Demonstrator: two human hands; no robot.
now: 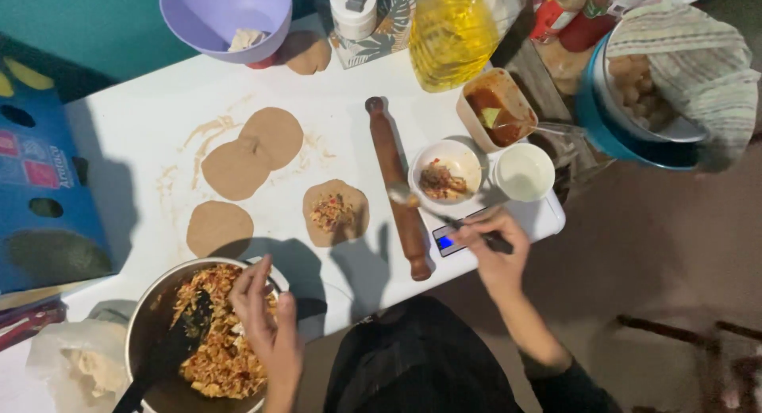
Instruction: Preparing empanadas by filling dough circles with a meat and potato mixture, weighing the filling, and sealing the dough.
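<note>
Right hand [494, 250] fingers closed gripping a spoon [444, 215] near the table's right edge [548, 222]; left hand [266, 318] fingers loosely curled over the filling pot [147, 310], beside a blue box [44, 183] at left.

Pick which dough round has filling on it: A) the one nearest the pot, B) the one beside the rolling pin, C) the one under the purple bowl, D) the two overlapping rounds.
B: only the dough round just left of the rolling pin carries a heap of filling; the others are bare.
</note>
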